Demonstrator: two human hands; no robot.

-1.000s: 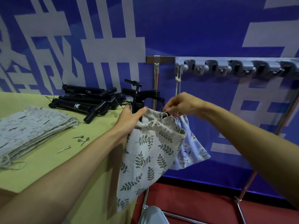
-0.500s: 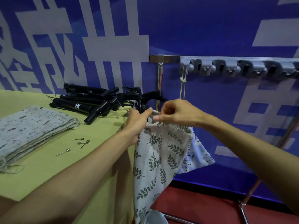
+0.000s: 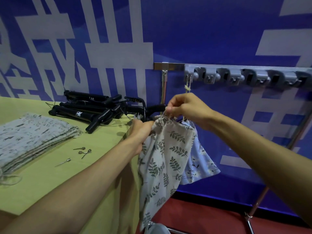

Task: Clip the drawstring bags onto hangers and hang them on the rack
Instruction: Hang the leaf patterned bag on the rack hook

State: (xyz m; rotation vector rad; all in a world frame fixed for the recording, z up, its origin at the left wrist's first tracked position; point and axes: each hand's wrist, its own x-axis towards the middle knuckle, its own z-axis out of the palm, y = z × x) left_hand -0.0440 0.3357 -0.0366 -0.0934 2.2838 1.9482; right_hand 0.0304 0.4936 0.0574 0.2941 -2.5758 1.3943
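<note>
A white leaf-print drawstring bag (image 3: 165, 157) hangs off the table's right edge. My left hand (image 3: 141, 132) grips its upper left side. My right hand (image 3: 184, 108) pinches the gathered top and its string. Behind it a blue flowered bag (image 3: 200, 164) hangs by its cord from the first hook of the grey rack (image 3: 236, 76). A black hanger (image 3: 148, 109) sticks up just behind my hands. A stack of grey printed bags (image 3: 32, 137) lies on the green table (image 3: 50, 179) at the left.
A pile of black hangers (image 3: 87, 109) lies at the table's back. Several small metal pins (image 3: 81, 152) are scattered near the middle. The rack's metal legs (image 3: 258, 201) stand on red floor at the right, against a blue banner wall.
The leaf-print bag has swung right and hangs straighter. My right hand rose slightly to pinch the bag's top. My left hand shifted down onto the fabric.
</note>
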